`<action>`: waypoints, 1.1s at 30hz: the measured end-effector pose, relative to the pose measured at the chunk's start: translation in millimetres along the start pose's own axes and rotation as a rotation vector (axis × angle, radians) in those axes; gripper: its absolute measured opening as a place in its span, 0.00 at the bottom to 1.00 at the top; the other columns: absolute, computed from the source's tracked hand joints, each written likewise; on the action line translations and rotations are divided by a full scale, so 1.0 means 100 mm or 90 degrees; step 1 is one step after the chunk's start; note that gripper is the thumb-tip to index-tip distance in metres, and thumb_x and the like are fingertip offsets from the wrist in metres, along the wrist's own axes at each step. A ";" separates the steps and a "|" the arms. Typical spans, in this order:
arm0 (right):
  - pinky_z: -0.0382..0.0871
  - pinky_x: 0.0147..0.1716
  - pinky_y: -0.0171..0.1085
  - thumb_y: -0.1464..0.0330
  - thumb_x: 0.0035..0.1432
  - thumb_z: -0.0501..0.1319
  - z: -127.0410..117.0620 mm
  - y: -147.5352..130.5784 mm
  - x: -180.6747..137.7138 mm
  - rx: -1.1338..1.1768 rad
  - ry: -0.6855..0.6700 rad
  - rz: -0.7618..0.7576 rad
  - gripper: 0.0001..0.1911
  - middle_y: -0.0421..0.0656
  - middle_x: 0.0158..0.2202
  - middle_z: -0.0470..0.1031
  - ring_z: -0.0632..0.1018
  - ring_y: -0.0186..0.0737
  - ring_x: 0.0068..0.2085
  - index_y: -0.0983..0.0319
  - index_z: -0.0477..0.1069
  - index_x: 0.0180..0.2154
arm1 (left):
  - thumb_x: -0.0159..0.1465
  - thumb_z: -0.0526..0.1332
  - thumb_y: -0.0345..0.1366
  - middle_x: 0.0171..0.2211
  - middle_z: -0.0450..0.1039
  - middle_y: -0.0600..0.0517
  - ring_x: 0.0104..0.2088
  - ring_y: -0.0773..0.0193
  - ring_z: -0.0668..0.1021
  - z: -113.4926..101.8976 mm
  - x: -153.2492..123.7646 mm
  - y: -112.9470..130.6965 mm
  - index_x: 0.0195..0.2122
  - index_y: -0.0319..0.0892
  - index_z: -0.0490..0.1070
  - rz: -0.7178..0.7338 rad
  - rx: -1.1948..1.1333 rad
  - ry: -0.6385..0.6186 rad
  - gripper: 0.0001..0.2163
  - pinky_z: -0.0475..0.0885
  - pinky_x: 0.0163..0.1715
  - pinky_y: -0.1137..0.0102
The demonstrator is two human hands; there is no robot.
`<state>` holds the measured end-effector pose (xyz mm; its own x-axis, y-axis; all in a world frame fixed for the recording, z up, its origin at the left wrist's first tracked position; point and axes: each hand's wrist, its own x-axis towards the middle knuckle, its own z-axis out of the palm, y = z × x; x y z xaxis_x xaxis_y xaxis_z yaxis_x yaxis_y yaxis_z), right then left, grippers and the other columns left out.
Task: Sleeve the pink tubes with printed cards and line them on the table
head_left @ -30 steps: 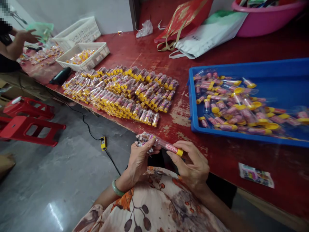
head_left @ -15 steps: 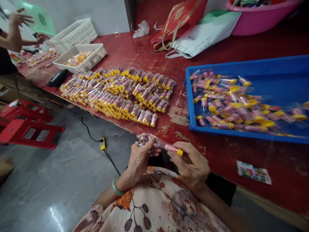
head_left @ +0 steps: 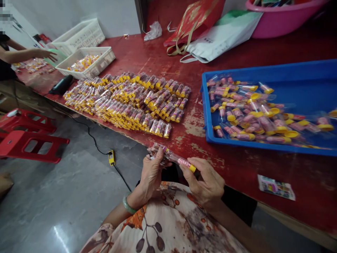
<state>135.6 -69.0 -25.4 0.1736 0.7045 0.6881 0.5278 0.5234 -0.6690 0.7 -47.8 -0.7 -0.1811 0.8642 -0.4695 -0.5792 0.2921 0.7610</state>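
Both my hands hold one clear plastic tube (head_left: 179, 161) with pink contents and a yellow cap, just in front of the red table's (head_left: 244, 168) near edge. My left hand (head_left: 151, 174) pinches the tube's left end together with a small bundle of printed wrappers (head_left: 155, 151). My right hand (head_left: 206, 182) is closed around the capped right end. A large heap of finished tubes (head_left: 131, 100) lies in rows on the table ahead. A blue tray (head_left: 302, 79) at the right holds several loose tubes.
White baskets (head_left: 86, 63) stand at the far left, where another person's arm (head_left: 23, 55) reaches. A printed label (head_left: 276, 187) lies near the table edge. Bags (head_left: 210, 31) and a pink basin (head_left: 284, 17) sit at the back. Red stools (head_left: 26, 135) and a cable (head_left: 112, 156) are on the floor.
My hands have stayed on the tube, shifting it slightly. The other person's arms came down from holding a green bag up and now reach towards the white basket.
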 end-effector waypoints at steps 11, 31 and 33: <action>0.73 0.27 0.34 0.69 0.55 0.65 0.00 -0.02 -0.04 0.082 -0.052 0.186 0.05 0.41 0.30 0.76 0.77 0.35 0.28 0.61 0.75 0.37 | 0.48 0.71 0.48 0.25 0.73 0.56 0.20 0.73 0.72 0.01 0.00 0.01 0.30 0.39 0.72 -0.013 -0.014 0.018 0.18 0.68 0.20 0.77; 0.66 0.27 0.32 0.69 0.58 0.62 -0.09 -0.04 0.06 0.177 -0.136 0.314 0.08 0.37 0.23 0.72 0.73 0.32 0.26 0.61 0.72 0.26 | 0.48 0.72 0.45 0.23 0.73 0.57 0.21 0.72 0.73 -0.02 0.04 -0.04 0.29 0.40 0.71 0.001 -0.013 0.007 0.16 0.67 0.22 0.76; 0.65 0.25 0.32 0.66 0.55 0.65 -0.08 -0.06 0.07 0.211 -0.177 0.383 0.05 0.36 0.20 0.72 0.72 0.32 0.22 0.60 0.74 0.29 | 0.48 0.72 0.45 0.22 0.72 0.56 0.20 0.72 0.72 -0.02 0.04 -0.07 0.27 0.39 0.71 0.000 -0.001 -0.008 0.16 0.66 0.22 0.76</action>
<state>140.2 -70.7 -14.4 0.1130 0.9876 0.1088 0.1215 0.0949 -0.9880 2.8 -47.6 -8.8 -0.1703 0.8694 -0.4637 -0.5804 0.2918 0.7602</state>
